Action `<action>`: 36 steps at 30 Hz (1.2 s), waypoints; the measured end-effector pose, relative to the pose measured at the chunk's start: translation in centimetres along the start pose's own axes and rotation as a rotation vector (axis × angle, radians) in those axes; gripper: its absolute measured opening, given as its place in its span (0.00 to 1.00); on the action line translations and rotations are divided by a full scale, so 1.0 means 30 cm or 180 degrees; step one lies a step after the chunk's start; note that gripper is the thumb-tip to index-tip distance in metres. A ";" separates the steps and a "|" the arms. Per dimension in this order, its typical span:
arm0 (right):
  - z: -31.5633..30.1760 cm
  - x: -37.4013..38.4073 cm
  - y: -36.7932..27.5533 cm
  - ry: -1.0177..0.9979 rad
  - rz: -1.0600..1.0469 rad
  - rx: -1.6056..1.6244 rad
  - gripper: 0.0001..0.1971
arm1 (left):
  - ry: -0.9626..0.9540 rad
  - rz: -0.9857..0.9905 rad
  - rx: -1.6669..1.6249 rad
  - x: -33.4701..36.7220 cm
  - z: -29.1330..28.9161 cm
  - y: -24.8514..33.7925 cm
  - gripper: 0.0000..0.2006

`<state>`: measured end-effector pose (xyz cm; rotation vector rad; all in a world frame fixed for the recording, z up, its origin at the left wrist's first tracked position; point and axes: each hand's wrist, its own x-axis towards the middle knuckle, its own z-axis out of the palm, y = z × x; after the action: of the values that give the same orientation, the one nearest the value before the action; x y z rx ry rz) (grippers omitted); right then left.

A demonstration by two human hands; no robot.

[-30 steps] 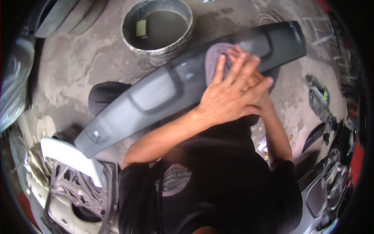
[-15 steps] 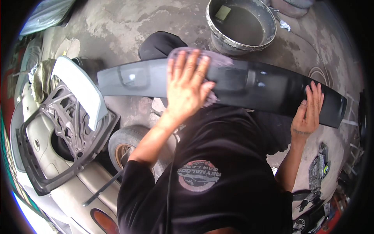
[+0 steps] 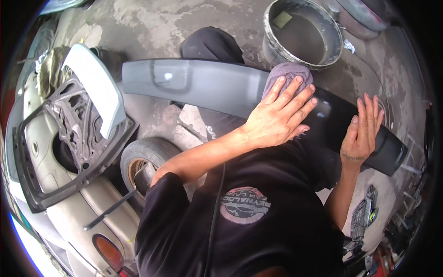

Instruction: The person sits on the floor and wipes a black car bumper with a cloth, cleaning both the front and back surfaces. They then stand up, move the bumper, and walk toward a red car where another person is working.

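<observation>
Bumper (image 3: 207,85) lies across the lap, bucket (image 3: 302,34) just beyond it. Left hand (image 3: 277,117) flat, fingers spread, pressing cloth (image 3: 286,74) onto bumper. Right hand (image 3: 362,131) open, steadying bumper's end — best keep pressure even, strokes overlapping.

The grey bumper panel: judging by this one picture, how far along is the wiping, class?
Looks done: the right part of the bumper panel looks darker and glossier, possibly wet.
In hand: the left hand presses a grey cloth on the panel's middle; the right hand lies flat on the right part.
Left: the panel's left end is dull and paler. A bucket stands behind it.
</observation>
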<state>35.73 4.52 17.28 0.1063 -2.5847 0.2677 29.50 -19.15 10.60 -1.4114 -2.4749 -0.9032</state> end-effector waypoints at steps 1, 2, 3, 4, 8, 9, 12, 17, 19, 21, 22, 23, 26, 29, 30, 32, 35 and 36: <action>0.003 0.017 -0.008 -0.0186 -0.0051 -0.0045 0.18 | 0.0005 -0.0174 0.0116 -0.038 -0.023 -0.014 0.35; 0.013 0.032 -0.017 -0.0323 -0.0056 -0.0038 0.18 | -0.0038 -0.0332 0.0241 -0.093 -0.054 -0.029 0.35; 0.023 0.047 -0.024 -0.0433 -0.0056 -0.0033 0.19 | -0.0094 -0.0448 0.0375 -0.149 -0.083 -0.053 0.35; 0.030 0.059 -0.032 -0.0575 -0.0032 -0.0034 0.19 | -0.0023 -0.0680 0.0540 -0.199 -0.108 -0.083 0.34; 0.055 0.100 -0.058 -0.0703 -0.0144 0.0193 0.18 | 0.0478 -0.1614 0.1054 -0.377 -0.197 -0.242 0.27; 0.060 0.110 -0.065 -0.0805 -0.0196 0.0220 0.18 | 0.0608 -0.1700 0.1128 -0.414 -0.223 -0.294 0.26; 0.080 0.150 -0.076 -0.1226 -0.0223 0.0249 0.18 | 0.1064 -0.2136 0.1211 -0.499 -0.294 -0.473 0.22; 0.121 0.188 -0.086 -0.1656 -0.0136 0.0657 0.21 | 0.1753 -0.2725 0.1295 -0.671 -0.441 -0.780 0.22; 0.127 0.188 -0.081 -0.1704 0.0015 0.0743 0.21 | 0.2160 -0.2886 0.1507 -0.742 -0.452 -0.861 0.24; 0.129 0.183 -0.070 -0.1682 0.0058 0.0862 0.22 | 0.2642 -0.3488 0.1335 -0.792 -0.410 -0.894 0.25; 0.128 0.181 -0.063 -0.1710 0.0133 0.0869 0.22 | 0.3054 -0.3526 0.1145 -0.800 -0.375 -0.895 0.26; 0.127 0.179 -0.056 -0.1725 0.0133 0.0874 0.22 | 0.3362 -0.3879 0.0790 -0.792 -0.336 -0.886 0.26; 0.126 0.179 -0.033 -0.1775 0.0183 0.1006 0.23 | 0.3233 -0.3839 0.0682 -0.729 -0.228 -0.754 0.29; 0.130 0.184 -0.019 -0.1885 0.0233 0.1126 0.24 | 0.3026 -0.3556 0.0448 -0.594 -0.136 -0.524 0.30; 0.132 0.187 -0.017 -0.1893 0.0212 0.1220 0.24 | 0.2824 -0.3623 0.0437 -0.550 -0.109 -0.436 0.30; 0.138 0.191 -0.014 -0.1920 0.0271 0.1364 0.24 | 0.2607 -0.3474 0.0232 -0.487 -0.070 -0.278 0.28; 0.145 0.192 -0.009 -0.1989 0.0425 0.1625 0.24 | 0.1750 -0.3085 0.0898 -0.478 -0.084 -0.102 0.20; 0.146 0.191 -0.007 -0.2014 0.0465 0.1706 0.24 | 0.1720 -0.3008 0.0465 -0.480 -0.097 -0.069 0.18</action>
<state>28.67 3.25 16.63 0.2234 -3.0648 1.1380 35.18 -32.12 6.15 0.1470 -2.5992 -1.0059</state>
